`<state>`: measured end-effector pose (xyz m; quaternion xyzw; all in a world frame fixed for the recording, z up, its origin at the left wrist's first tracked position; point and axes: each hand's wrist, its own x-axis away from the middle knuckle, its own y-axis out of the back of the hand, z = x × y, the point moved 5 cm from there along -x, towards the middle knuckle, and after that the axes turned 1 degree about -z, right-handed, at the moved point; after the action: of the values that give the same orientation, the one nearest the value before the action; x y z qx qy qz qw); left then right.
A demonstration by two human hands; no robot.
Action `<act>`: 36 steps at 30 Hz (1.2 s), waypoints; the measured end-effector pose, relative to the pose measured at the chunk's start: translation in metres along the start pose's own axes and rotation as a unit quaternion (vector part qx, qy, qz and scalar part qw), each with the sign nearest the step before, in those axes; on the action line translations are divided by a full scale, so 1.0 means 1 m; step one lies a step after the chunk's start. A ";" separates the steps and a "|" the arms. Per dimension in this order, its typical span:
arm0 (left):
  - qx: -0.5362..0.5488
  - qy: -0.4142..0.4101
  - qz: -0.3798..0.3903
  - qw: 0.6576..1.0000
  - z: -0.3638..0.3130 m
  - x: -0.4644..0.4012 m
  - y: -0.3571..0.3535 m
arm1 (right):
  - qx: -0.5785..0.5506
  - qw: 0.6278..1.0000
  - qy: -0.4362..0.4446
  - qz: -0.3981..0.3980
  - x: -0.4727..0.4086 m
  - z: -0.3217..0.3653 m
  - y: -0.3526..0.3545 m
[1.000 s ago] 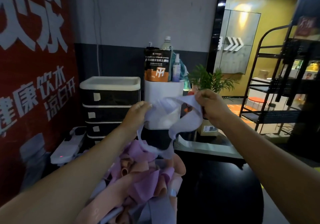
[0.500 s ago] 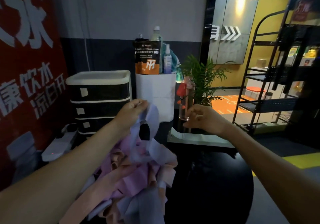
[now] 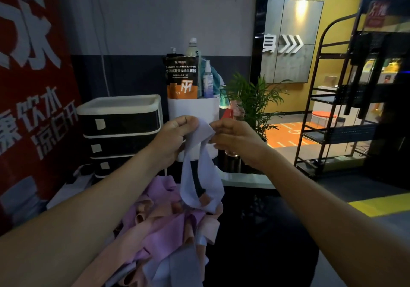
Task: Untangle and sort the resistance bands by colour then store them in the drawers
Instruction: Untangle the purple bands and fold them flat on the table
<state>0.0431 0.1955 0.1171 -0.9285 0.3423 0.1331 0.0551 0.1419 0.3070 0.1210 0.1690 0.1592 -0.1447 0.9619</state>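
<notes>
I note the tangled heap of pink, peach and lilac bands (image 3: 168, 224) still undivided on the dark table (image 3: 266, 231), drawers (image 3: 121, 123) shut behind, but my right hand (image 3: 235, 134) has returned to pinch the pale lilac band (image 3: 200, 176) beside my left hand (image 3: 175, 133), both gripping its top, so separation continues.

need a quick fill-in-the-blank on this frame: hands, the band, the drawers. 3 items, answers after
1. Both hands, left hand and right hand, pinch the top of a pale ____ band.
2. The band's lower loop hangs down into the ____ of pink and purple bands.
3. The drawer unit stands to the ____ of the white bin.

Answers: blue; pile; left
</notes>
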 end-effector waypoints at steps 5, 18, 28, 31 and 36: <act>-0.020 -0.053 0.018 0.998 -0.011 -0.001 -0.011 | 0.003 0.998 -0.006 -0.067 -0.004 0.015 0.007; -0.217 -0.030 0.073 0.973 0.054 0.016 -0.035 | 0.136 0.981 -0.121 -0.075 0.020 -0.040 0.018; -0.485 -0.006 0.200 0.851 0.131 0.043 -0.046 | 0.371 0.906 -0.197 0.051 0.074 -0.130 0.016; -0.500 -0.013 0.208 0.840 0.138 0.046 -0.048 | 0.412 0.875 -0.238 0.086 0.090 -0.145 0.018; -0.496 -0.007 0.233 0.837 0.150 0.052 -0.049 | 0.460 0.836 -0.261 0.145 0.115 -0.159 0.014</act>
<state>0.0820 0.2296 -0.0415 -0.7234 0.4362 0.3008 -0.4426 0.2097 0.3525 -0.0573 0.5691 -0.2089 -0.0985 0.7891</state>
